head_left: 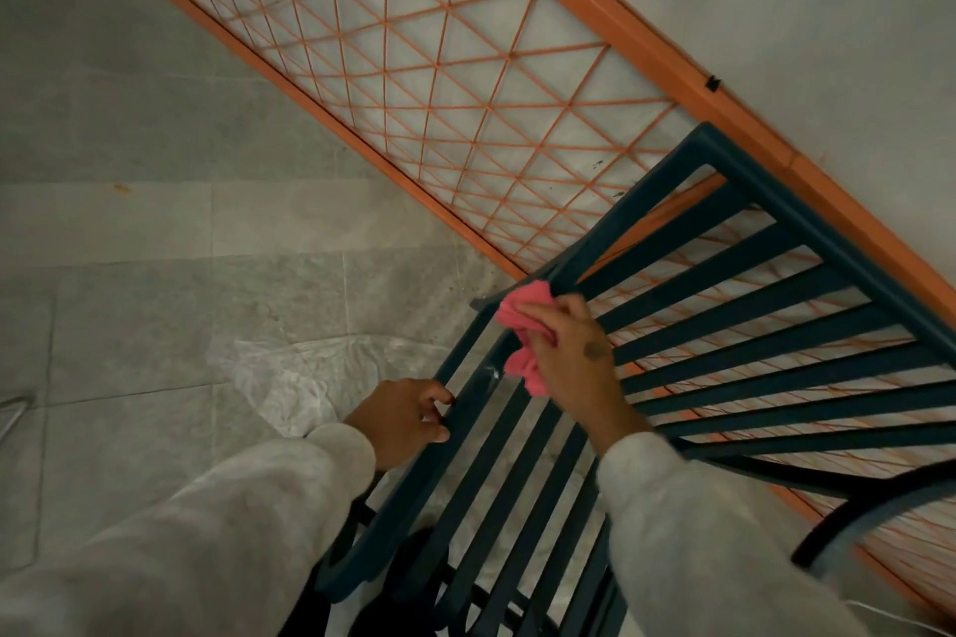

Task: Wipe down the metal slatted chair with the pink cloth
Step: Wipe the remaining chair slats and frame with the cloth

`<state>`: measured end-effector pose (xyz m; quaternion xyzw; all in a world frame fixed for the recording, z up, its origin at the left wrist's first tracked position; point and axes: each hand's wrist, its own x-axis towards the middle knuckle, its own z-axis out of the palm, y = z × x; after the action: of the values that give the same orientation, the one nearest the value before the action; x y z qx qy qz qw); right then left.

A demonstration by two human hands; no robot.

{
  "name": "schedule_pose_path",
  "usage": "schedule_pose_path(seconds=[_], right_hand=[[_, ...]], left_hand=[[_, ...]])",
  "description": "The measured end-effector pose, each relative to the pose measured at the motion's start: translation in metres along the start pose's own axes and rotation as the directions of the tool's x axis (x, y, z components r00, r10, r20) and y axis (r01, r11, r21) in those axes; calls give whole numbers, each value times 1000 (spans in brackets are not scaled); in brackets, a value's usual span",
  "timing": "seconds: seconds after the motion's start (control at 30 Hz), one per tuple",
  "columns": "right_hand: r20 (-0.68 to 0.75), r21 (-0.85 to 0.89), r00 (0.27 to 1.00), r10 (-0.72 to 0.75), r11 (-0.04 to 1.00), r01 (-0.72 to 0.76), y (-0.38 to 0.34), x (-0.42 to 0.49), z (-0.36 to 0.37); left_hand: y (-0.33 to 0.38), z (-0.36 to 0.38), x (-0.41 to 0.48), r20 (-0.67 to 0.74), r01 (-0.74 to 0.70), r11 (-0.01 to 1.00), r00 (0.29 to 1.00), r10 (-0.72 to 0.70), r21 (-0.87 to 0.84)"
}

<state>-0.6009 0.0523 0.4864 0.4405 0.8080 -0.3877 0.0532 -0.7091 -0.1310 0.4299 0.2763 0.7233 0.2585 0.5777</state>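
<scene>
A dark blue metal slatted chair [750,326] fills the lower right of the head view, its backrest slats fanning to the right and its seat slats running down toward me. My right hand [574,357] is shut on a bunched pink cloth [522,326], pressing it where seat and backrest meet, at the chair's left corner. My left hand [408,419] grips the seat's left side rail, fingers curled around the bar. Light grey sleeves cover both forearms.
An orange metal railing with a diamond wire mesh [439,67] runs diagonally behind the chair, against a pale wall. Grey floor tiles [155,274] lie to the left, with a wet patch [289,372] near the chair. A curved black armrest [853,522] sits at lower right.
</scene>
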Motion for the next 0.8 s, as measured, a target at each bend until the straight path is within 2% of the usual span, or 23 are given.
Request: schedule_pose_path(seconds=[0.07,0.17,0.27,0.33,0.4,0.43,0.47,0.53,0.63,0.73,0.8], right_hand=[[28,19,999,47,999,-47,8,-24,28],[198,66,978,61,995,-75,12,-59,58],[338,189,937,85,969,-157,7,-64,43],[282,317,950,134,922,-224,-2,-52,14],[108,473,974,197,852,-225,-4,-33,-13],[25,494,978,207,848,-193,-3,-22,-22],[-44,453,981,191,879,-151,-1,-12,-28],[-94,259,987,128,961,-100,5,-1,-26],[-19,77,999,50,996,-49,10,-17,9],[77,39,997,3,999,-6,14,-63,61],[148,91,988,-48,995,34,18,-96,85]], left_hand=[[0,1,0,-7,-9,1000,1000,9,-7],[-2,2,0,-10,-35,999,999,35,6],[-6,3,-2,-2,-44,999,999,44,-11],[-8,-1,-4,49,-8,1000,999,8,3],[-12,-6,-4,109,21,1000,994,-23,14],[-15,-8,-5,135,31,1000,990,-31,3],[-17,-11,-7,162,44,999,986,-42,-11],[-22,-12,-12,202,65,997,978,-57,-35],[-27,-7,-19,180,63,995,983,-49,-73],[-33,-5,-25,151,72,990,987,-53,-118],[-35,-5,-29,153,68,992,987,-50,-110]])
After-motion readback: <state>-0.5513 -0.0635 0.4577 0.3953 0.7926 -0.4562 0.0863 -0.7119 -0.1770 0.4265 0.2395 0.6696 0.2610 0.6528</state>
